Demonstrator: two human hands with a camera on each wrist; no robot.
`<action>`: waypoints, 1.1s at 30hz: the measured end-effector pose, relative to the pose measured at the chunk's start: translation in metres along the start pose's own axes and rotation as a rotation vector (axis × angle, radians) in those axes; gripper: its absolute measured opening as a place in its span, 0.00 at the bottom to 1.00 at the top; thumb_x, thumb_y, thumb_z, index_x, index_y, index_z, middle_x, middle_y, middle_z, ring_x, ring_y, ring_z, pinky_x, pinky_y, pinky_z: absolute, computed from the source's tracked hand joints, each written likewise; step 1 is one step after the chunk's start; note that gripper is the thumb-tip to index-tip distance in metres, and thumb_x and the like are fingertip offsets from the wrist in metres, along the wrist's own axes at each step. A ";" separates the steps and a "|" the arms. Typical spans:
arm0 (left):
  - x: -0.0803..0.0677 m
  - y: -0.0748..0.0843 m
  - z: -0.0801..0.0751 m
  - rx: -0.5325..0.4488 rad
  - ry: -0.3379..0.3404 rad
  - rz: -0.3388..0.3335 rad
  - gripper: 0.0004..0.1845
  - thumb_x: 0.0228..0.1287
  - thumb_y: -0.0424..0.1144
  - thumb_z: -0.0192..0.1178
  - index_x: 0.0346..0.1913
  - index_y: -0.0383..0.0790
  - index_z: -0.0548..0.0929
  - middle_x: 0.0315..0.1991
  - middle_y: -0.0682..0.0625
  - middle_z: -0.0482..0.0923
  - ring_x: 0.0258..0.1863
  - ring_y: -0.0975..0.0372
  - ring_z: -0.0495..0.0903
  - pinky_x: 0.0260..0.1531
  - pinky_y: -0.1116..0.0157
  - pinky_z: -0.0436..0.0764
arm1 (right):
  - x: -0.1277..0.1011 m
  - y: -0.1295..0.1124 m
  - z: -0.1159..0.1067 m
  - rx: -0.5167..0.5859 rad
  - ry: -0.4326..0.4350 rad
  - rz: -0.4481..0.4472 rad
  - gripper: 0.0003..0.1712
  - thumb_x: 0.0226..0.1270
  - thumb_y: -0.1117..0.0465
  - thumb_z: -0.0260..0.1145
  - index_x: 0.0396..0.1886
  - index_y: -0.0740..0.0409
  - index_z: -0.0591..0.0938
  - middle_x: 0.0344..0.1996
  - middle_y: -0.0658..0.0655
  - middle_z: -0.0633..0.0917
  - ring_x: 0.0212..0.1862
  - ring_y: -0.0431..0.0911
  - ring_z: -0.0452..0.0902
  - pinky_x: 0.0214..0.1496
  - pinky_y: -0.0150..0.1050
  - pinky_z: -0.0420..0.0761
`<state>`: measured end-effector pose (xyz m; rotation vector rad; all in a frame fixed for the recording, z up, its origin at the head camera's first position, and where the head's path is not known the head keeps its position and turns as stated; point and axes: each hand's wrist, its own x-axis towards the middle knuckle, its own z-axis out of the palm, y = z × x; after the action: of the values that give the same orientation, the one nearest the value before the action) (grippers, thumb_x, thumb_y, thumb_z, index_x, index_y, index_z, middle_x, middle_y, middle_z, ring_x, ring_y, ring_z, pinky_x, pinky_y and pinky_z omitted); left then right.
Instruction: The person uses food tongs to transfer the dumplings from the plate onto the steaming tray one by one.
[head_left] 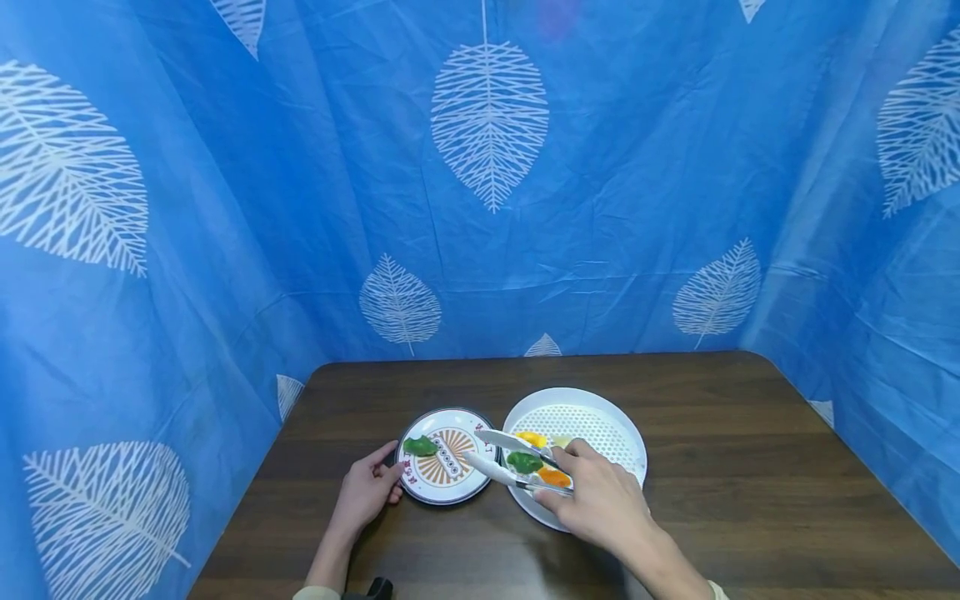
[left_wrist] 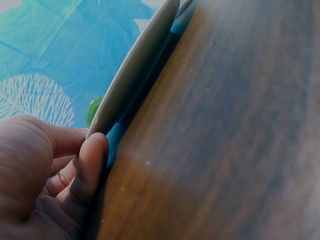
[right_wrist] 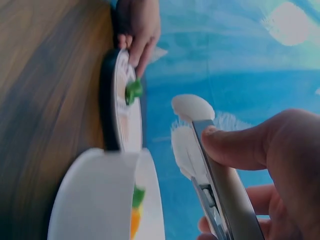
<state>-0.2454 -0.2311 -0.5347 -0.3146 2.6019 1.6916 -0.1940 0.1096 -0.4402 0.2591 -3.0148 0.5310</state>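
Note:
My left hand point(head_left: 365, 490) pinches the left rim of a round printed plate point(head_left: 468, 483) between thumb and fingers. In the left wrist view this plate point(left_wrist: 142, 65) is seen edge-on, tilted by the camera angle. One green pepper-like piece point(head_left: 421, 447) lies on its left part. My right hand point(head_left: 600, 496) grips metal tongs point(right_wrist: 227, 192) with white tips, thumb along one arm. The tongs' tips stand apart above the gap between the plate and a white perforated tray point(head_left: 630, 433), with nothing visible between them.
In the tray lie a green piece point(head_left: 524, 462), a yellow piece point(head_left: 532, 438), an orange piece point(head_left: 555, 477) and a pale piece partly hidden by my right hand. Plate and tray sit side by side on a dark wooden table point(head_left: 720, 467). Blue leaf-patterned cloth point(head_left: 600, 208) surrounds it.

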 end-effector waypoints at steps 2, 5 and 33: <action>0.000 0.001 0.000 -0.001 -0.004 0.003 0.29 0.73 0.36 0.62 0.74 0.38 0.72 0.26 0.48 0.76 0.24 0.60 0.82 0.24 0.68 0.85 | 0.006 -0.010 0.006 0.008 0.020 -0.016 0.36 0.51 0.38 0.78 0.60 0.48 0.87 0.46 0.51 0.84 0.32 0.43 0.73 0.31 0.41 0.77; 0.001 0.001 0.001 0.000 -0.007 0.003 0.29 0.73 0.36 0.62 0.74 0.38 0.72 0.26 0.48 0.76 0.24 0.60 0.82 0.24 0.68 0.85 | 0.014 -0.023 0.013 0.014 0.055 -0.052 0.35 0.52 0.39 0.78 0.59 0.49 0.87 0.42 0.50 0.82 0.29 0.44 0.70 0.26 0.40 0.72; 0.001 -0.001 -0.001 -0.014 -0.016 -0.001 0.29 0.73 0.35 0.62 0.74 0.38 0.72 0.25 0.48 0.77 0.24 0.61 0.82 0.24 0.69 0.85 | 0.060 -0.070 0.061 -0.088 -0.045 -0.110 0.32 0.55 0.39 0.77 0.57 0.49 0.88 0.42 0.54 0.82 0.29 0.45 0.73 0.29 0.39 0.76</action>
<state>-0.2460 -0.2330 -0.5352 -0.3010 2.5800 1.7051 -0.2432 0.0146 -0.4680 0.4339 -3.0348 0.3868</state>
